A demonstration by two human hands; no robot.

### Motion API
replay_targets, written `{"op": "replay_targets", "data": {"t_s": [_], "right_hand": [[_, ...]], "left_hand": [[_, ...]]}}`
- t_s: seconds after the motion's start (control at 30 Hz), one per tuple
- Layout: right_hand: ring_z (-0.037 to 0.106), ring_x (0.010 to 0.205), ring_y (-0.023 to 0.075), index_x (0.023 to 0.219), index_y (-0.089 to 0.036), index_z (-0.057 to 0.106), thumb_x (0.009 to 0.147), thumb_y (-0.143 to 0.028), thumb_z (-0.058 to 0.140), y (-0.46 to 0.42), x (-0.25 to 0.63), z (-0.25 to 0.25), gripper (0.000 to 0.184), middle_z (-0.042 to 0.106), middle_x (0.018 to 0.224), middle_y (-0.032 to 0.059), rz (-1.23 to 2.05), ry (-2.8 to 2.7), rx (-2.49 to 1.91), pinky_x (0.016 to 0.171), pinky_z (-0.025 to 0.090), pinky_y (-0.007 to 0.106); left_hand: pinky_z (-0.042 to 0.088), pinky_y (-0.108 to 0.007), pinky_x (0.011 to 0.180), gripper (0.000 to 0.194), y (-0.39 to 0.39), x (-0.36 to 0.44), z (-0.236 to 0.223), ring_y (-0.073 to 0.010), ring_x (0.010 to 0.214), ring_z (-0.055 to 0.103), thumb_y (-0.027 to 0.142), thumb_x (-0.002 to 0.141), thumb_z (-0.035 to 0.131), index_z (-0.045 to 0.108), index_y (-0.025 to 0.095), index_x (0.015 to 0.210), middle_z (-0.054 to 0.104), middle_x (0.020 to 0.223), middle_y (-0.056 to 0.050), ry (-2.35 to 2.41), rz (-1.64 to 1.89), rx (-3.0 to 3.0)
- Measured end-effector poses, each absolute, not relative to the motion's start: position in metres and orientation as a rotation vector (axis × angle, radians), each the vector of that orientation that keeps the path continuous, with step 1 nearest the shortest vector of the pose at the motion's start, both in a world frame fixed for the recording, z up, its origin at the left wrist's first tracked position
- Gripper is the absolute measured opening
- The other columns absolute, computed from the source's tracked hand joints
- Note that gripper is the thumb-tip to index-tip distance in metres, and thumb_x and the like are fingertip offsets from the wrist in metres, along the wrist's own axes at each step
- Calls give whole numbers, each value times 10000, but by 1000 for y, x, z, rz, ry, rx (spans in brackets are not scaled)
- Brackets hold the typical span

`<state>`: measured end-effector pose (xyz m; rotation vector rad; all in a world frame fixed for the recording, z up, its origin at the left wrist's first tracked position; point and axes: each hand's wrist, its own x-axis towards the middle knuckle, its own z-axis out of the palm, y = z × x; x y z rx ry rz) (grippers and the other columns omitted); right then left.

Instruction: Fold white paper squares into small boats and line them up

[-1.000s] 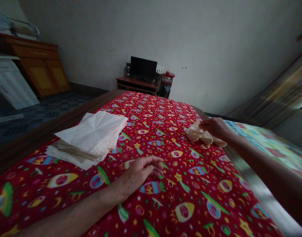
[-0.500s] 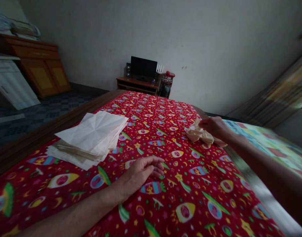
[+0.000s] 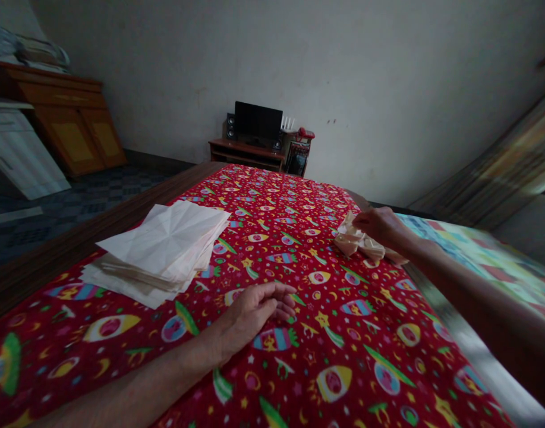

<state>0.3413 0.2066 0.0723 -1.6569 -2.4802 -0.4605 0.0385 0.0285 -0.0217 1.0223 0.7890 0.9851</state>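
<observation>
My left hand (image 3: 257, 309) rests on the red patterned cloth (image 3: 299, 368), fingers loosely curled and apart, holding nothing. A stack of creased white paper sheets (image 3: 163, 246) lies to its left. My right hand (image 3: 379, 226) reaches out to the right edge of the cloth and rests on a small pile of folded beige paper pieces (image 3: 356, 242), fingertips pinched at the top piece.
The cloth covers a wooden table whose dark edge (image 3: 76, 244) runs along the left. A low stand with a monitor (image 3: 258, 122) sits by the far wall. Wooden cabinets (image 3: 71, 122) stand at the left. A bed with a colourful sheet (image 3: 486, 261) lies to the right.
My right hand has shifted slightly left and up on the folded paper pile. The left hand has stayed put.
</observation>
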Motion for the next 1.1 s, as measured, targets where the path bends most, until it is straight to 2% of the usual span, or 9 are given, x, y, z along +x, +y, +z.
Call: {"op": "replay_targets", "data": {"t_s": [0.17, 0.37, 0.53, 0.67, 0.83, 1.0, 1.1], "right_hand": [[371, 506, 92, 644, -120, 648, 761, -138, 476, 210, 343, 71, 209, 602, 595, 63, -473, -2539, -1699, 534, 256, 257], [405, 526, 100, 696, -109, 668, 777, -127, 461, 210, 344, 74, 223, 630, 650, 80, -472, -2549, -1731, 550, 265, 256], [419, 530, 98, 690, -116, 673, 782, -128, 480, 208, 342, 75, 214, 632, 638, 72, -432, -2578, -1723, 553, 268, 249], [441, 547, 107, 707, -105, 690, 774, -114, 485, 205, 337, 79, 215, 649, 658, 86, -396, -2571, -1728, 551, 267, 246], [431, 535, 101, 692, -98, 693, 765, -103, 476, 201, 336, 81, 229, 654, 644, 76, -339, -2536, -1725, 545, 273, 232], [476, 555, 98, 707, -116, 697, 746, -129, 488, 204, 354, 76, 213, 655, 639, 39, -235, -2460, -1696, 546, 303, 211], [543, 596, 119, 756, -127, 712, 730, -159, 516, 210, 369, 70, 200, 678, 676, 34, -150, -2362, -1704, 556, 349, 208]], "left_hand": [[492, -284, 729, 239, 30, 39, -23, -150, 751, 620, 177, 770, 576, 656, 113, 985, 653, 875, -76, 789, 985, 1032], [494, -289, 739, 252, 29, 38, -28, -155, 765, 624, 196, 772, 574, 650, 118, 999, 654, 893, -82, 783, 982, 1062], [503, -297, 699, 297, 51, 49, -17, -179, 758, 632, 135, 801, 452, 675, 144, 996, 652, 905, -86, 844, 936, 1473], [463, -324, 850, 374, 106, 87, -11, -212, 889, 619, 84, 794, 432, 661, 165, 1079, 670, 979, -87, 920, 999, 2100], [417, -363, 938, 406, 165, 154, -16, -251, 1051, 569, 89, 813, 455, 568, 103, 1203, 630, 1142, -144, 924, 1087, 2145], [464, -299, 819, 254, 177, 193, -22, -210, 876, 627, 72, 799, 482, 675, 128, 954, 700, 936, -88, 855, 1137, 2144], [470, -283, 797, 223, 180, 201, -26, -191, 836, 631, 74, 818, 466, 677, 139, 850, 702, 874, -65, 851, 1182, 2128]]}}
